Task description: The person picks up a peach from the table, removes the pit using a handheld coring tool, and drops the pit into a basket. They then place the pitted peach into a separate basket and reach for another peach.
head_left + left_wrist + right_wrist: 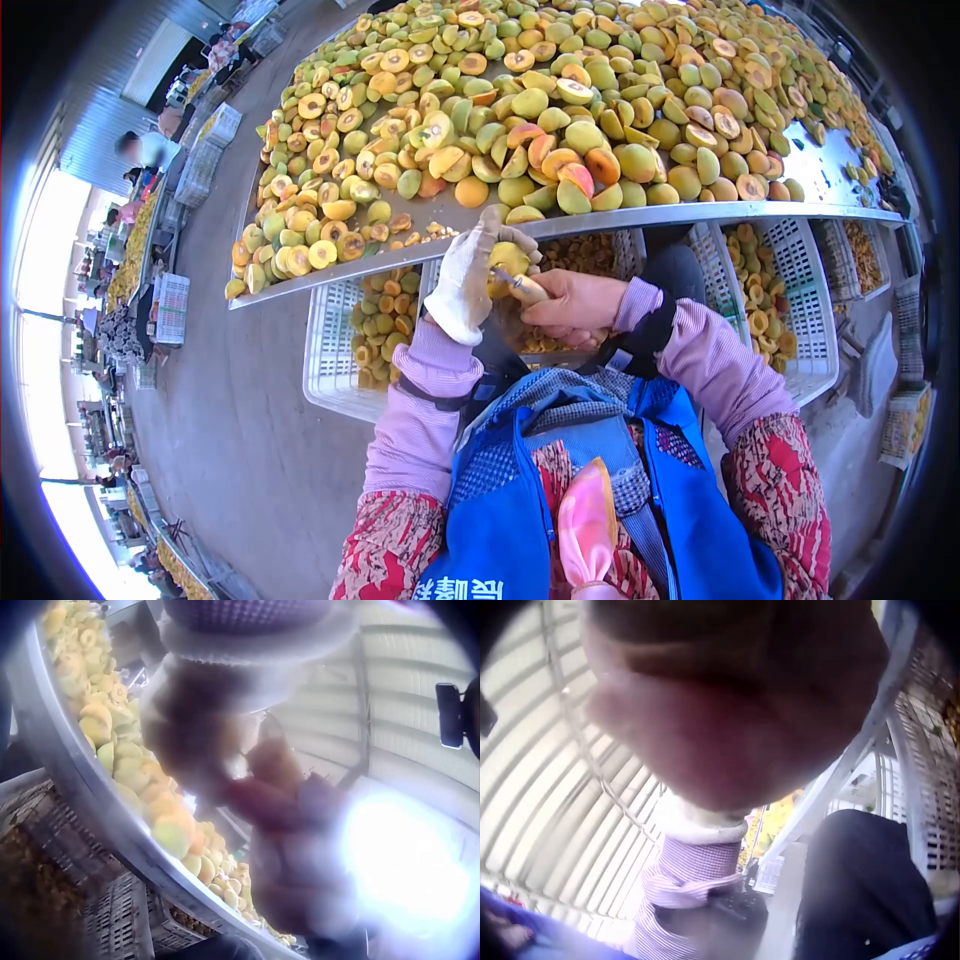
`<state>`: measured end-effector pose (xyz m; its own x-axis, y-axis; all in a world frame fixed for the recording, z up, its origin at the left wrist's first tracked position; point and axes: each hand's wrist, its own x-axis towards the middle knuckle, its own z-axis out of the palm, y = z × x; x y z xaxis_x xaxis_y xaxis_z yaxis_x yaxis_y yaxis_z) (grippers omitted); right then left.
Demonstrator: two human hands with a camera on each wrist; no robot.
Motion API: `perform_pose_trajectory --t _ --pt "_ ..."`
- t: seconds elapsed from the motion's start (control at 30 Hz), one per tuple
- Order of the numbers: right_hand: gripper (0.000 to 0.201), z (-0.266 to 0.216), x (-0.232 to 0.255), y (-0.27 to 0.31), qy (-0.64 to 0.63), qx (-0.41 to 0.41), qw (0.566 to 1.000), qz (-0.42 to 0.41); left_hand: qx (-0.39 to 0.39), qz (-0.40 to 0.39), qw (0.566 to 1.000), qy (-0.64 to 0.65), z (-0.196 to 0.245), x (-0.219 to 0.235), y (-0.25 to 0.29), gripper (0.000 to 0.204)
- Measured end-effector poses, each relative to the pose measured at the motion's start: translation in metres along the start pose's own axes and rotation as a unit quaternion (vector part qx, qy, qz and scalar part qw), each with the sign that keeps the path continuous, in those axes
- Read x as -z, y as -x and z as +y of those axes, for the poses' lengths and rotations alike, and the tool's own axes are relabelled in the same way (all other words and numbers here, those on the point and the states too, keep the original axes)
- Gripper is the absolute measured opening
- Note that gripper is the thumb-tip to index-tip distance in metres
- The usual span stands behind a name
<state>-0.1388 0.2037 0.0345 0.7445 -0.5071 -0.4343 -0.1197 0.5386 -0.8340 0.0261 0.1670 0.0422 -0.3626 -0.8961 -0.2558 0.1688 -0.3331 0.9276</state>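
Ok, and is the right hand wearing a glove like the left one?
No, the right hand is bare around the tool handle, while the left hand has a whitish glove on.

Metal-rimmed table (640, 217) — halved yellow-green fruit (575, 92) heaped on top.

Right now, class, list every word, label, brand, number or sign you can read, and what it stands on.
"辰峰", most likely: white characters, upside down, on the bright blue cloth garment; a third character beside them is unclear at the picture's edge.
No text can be made out on the white plastic crates; the background is too small or blurred.
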Motion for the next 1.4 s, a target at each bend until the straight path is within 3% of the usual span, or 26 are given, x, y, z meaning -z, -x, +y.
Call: perform_pose_trajectory --t 0.17,0.3,0.37,0.43,0.5,0.57,0.63,0.67,0.7,0.77,0.8,0.83,0.87,0.9,0.93,0.97,1.03,1.07,1.1,1.17,1.2,1.23,1.33,1.37,1.4 --pt "0.007 0.014 0.018 0.002 -0.109 -0.017 0.991 -0.079 -0.007 -0.039 0.998 -0.043 -0.006 -0.006 -0.005 0.056" --pt "0.01 0.043 0.032 0.0 -0.231 -0.025 0.963 -0.132 0.015 -0.042 0.998 0.037 -0.02 -0.019 -0.008 0.053" --pt "0.016 0.055 0.04 -0.001 -0.301 0.019 0.932 -0.2 0.025 -0.041 0.996 0.077 -0.028 -0.027 -0.011 0.05" --pt "0.019 0.059 0.041 0.003 -0.337 0.047 0.915 -0.217 0.021 -0.028 0.99 0.134 -0.037 -0.033 -0.016 0.048" --pt "0.021 0.073 0.043 -0.002 -0.376 0.113 0.87 -0.299 0.033 -0.035 0.984 0.169 -0.042 -0.038 -0.017 0.044" --pt "0.023 0.08 0.041 -0.002 -0.385 0.12 0.864 -0.3 0.055 0.014 0.968 0.243 -0.046 -0.044 -0.02 0.041" --pt "0.023 0.08 0.036 0.0 -0.387 0.09 0.887 -0.237 0.044 0.025 0.961 0.271 -0.05 -0.037 -0.02 0.038" --pt "0.022 0.085 0.032 0.0 -0.318 0.159 0.924 -0.14 0.016 0.06 0.958 0.28 -0.056 -0.027 -0.023 0.038" --pt "0.017 0.092 0.035 -0.001 -0.409 0.142 0.881 -0.192 -0.018 0.098 0.952 0.289 -0.055 -0.016 -0.025 0.037" --pt "0.017 0.096 0.04 -0.006 -0.32 0.036 0.947 -0.017 -0.053 0.24 0.957 0.153 -0.034 0.012 -0.007 0.038" --pt "0.02 0.105 0.035 -0.016 -0.019 0.05 0.994 0.092 -0.09 0.266 0.956 0.081 -0.04 0.047 -0.001 0.03" --pt "0.023 0.12 0.031 -0.027 0.28 0.065 0.937 0.196 -0.093 0.333 0.936 -0.063 -0.055 0.097 0.0 0.026" --pt "0.028 0.141 0.032 -0.037 0.328 0.04 0.915 0.23 -0.075 0.368 0.842 -0.387 -0.033 0.109 0.013 0.03" --pt "0.032 0.155 0.034 -0.043 0.374 0.013 0.889 0.265 -0.058 0.344 0.724 -0.595 -0.033 0.143 0.02 0.033" --pt "0.032 0.15 0.032 -0.045 0.344 0.032 0.904 0.25 0.019 0.367 0.624 -0.689 -0.016 0.143 0.027 0.037" --pt "0.035 0.144 0.031 -0.046 0.337 0.051 0.911 0.232 0.017 0.412 0.547 -0.729 -0.015 0.159 0.022 0.039" --pt "0.038 0.139 0.034 -0.055 0.325 0.016 0.915 0.239 -0.026 0.342 0.618 -0.708 0.013 0.169 -0.006 0.039" --pt "0.041 0.136 0.034 -0.057 0.325 0.006 0.912 0.25 -0.084 0.316 0.662 -0.674 0.022 0.167 -0.025 0.037" --pt "0.042 0.14 0.036 -0.06 0.316 0.02 0.911 0.262 -0.115 0.278 0.666 -0.683 0.025 0.172 -0.049 0.038" --pt "0.043 0.129 0.035 -0.059 0.264 -0.013 0.924 0.277 -0.076 0.235 0.695 -0.676 0.03 0.172 -0.097 0.048" --pt "0.042 0.131 0.036 -0.061 0.255 -0.009 0.924 0.284 -0.017 0.214 0.72 -0.66 0.024 0.179 -0.127 0.048" --pt "0.042 0.134 0.038 -0.062 0.245 -0.005 0.924 0.293 -0.051 0.198 0.73 -0.652 0.01 0.19 -0.152 0.048" --pt "0.042 0.136 0.045 -0.061 0.257 -0.01 0.919 0.3 -0.055 0.229 0.699 -0.675 -0.006 0.196 -0.186 0.049" --pt "0.039 0.146 0.049 -0.066 0.279 0.026 0.913 0.295 -0.055 0.229 0.702 -0.672 -0.008 0.202 -0.19 0.049" --pt "0.036 0.153 0.048 -0.068 0.299 0.061 0.908 0.288 -0.022 0.226 0.772 -0.594 -0.001 0.2 -0.185 0.045"
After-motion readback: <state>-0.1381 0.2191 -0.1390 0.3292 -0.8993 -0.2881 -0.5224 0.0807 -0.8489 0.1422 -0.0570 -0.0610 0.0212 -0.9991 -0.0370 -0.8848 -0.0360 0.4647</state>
